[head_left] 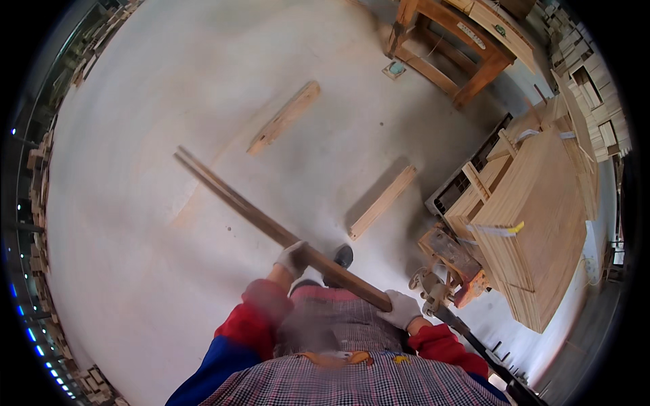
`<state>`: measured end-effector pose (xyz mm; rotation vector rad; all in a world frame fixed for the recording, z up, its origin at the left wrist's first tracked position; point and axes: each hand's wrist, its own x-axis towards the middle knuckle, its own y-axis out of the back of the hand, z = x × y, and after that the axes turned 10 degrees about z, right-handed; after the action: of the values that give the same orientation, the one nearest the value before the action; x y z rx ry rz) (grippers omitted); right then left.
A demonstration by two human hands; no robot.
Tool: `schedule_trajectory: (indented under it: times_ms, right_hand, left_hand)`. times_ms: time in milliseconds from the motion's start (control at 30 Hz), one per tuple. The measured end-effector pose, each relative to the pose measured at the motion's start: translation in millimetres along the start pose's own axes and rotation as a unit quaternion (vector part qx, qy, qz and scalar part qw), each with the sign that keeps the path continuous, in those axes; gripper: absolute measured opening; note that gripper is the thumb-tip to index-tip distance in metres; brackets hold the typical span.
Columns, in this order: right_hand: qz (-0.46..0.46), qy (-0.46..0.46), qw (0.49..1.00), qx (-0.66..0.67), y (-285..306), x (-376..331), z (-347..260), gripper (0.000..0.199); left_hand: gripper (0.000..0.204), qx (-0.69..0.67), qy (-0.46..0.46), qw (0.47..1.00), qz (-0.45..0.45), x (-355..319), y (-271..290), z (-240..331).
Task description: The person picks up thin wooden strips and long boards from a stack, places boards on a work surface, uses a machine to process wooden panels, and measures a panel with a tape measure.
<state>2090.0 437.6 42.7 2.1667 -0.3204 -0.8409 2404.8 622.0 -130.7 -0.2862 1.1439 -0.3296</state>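
Note:
A long, narrow wooden plank slants across in front of my body, its far end pointing up and to the left. At that far end it shows two parallel edges; I cannot tell if it is one piece or two laid together. My left hand, in a pale glove, is closed around it near the middle. The near right end is gripped by my right hand, also gloved. Beyond the plank two short timber beams lie apart on the floor, one farther off and one nearer.
Close on my right stands a pallet jack beside a strapped stack of wooden boards. A wooden workbench is at the far right. More timber piles line the left edge of the concrete floor.

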Motion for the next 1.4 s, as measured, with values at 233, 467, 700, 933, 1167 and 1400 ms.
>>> schedule_trajectory:
  times_ms: [233,467,700,933,1167,1400]
  right_hand:
    - [0.051,-0.099,0.993,-0.032,22,95,10,0.052]
    - [0.094,-0.138,0.984,-0.062,25,210,29,0.041]
    - [0.062,-0.163,0.978,-0.118,-14,303,113,0.05]
    - [0.069,-0.203,0.955,-0.207,-134,375,241,0.044]
    - [0.003,-0.265,0.928,-0.26,-199,440,294,0.047]
    - [0.052,-0.164,0.959,-0.224,-194,498,260,0.061]
  left_hand:
    - [0.014,0.003,0.131,0.99,0.054,136,-113,26]
    - [0.051,0.235,0.069,0.966,0.083,161,-168,78]
    - [0.041,0.564,-0.024,0.823,0.055,159,-101,87]
    - [0.019,0.726,-0.183,0.657,0.081,148,-108,54]
    - [0.014,0.754,-0.194,0.619,0.104,145,-119,40]
    - [0.012,0.749,-0.215,0.62,0.095,142,-123,42]
